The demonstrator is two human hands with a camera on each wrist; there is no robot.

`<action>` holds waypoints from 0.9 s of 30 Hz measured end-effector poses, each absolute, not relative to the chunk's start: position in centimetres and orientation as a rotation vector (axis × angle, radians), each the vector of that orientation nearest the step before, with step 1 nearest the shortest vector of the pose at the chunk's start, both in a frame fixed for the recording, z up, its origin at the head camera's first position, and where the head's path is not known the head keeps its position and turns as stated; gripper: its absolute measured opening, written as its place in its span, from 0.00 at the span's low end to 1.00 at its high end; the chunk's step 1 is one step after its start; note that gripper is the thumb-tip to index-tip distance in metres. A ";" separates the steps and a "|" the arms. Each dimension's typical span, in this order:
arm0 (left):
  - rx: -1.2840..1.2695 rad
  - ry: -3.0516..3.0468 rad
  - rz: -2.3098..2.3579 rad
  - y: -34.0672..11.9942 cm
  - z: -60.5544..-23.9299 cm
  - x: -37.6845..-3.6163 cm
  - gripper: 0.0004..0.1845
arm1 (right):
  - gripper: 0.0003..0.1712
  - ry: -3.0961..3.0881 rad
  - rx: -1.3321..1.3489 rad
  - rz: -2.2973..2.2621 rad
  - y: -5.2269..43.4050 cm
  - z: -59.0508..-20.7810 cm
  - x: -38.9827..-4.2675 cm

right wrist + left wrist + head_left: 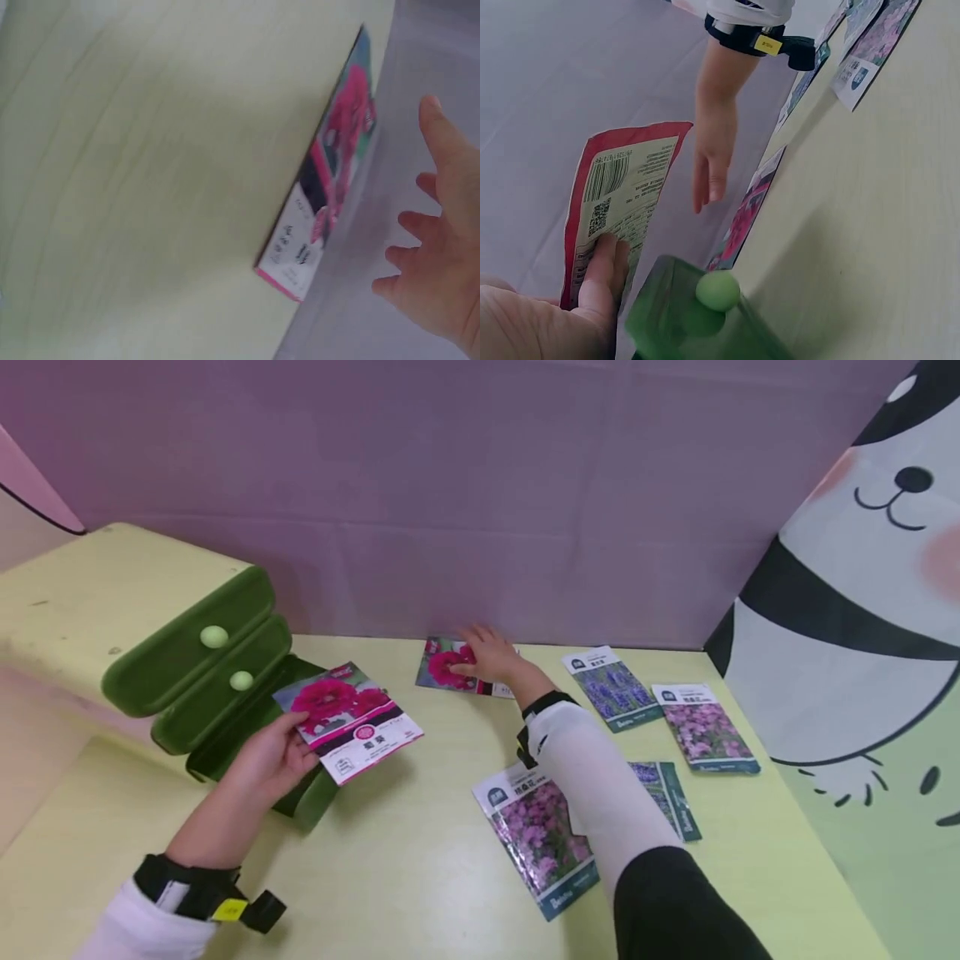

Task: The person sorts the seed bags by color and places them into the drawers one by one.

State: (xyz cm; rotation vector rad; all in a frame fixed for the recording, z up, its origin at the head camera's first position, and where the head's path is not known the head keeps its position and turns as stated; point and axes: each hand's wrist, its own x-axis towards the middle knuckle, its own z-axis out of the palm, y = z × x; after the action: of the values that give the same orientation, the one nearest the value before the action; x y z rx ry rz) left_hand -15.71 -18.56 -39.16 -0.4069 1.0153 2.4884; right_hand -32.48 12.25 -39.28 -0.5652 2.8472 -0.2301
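Note:
A seed packet with a dark pink flower (363,722) is pinched in my left hand (273,756) between thumb and fingers. In the left wrist view its printed back with a barcode (622,180) faces the camera, fingers lying across it. A matching pink-flower packet (442,664) lies on the table against the back wall. Over that packet my right hand (491,656) hovers with spread fingers, holding nothing. The right wrist view shows a gap between this hand (442,232) and the packet (322,180).
A cream drawer unit (135,585) with green fronts stands at left; its lowest green drawer (311,802) is pulled out beneath the left hand. Purple-flower packets (615,689) and pink-flower packets (705,727) lie at right, some partly behind the right arm. A purple wall (450,485) bounds the back.

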 end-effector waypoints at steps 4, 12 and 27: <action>-0.460 0.848 2.516 -20.1 -40.1 -15.6 0.10 | 0.46 2.817 -0.534 -0.217 12.7 -39.8 -32.9; -0.546 0.651 2.555 -22.2 -41.3 -15.7 0.11 | 0.47 2.800 -0.473 -0.162 13.0 -40.4 -33.6; -0.665 0.345 2.654 -24.1 -43.0 -16.6 0.27 | 0.47 2.732 -0.426 -0.047 13.0 -41.3 -33.6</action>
State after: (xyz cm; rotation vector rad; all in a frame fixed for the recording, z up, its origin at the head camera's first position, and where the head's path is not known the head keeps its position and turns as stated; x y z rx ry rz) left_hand -16.61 -24.10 -42.95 -0.6649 0.3454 2.6541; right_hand -33.62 12.99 -41.27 -0.4258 2.7318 -0.0465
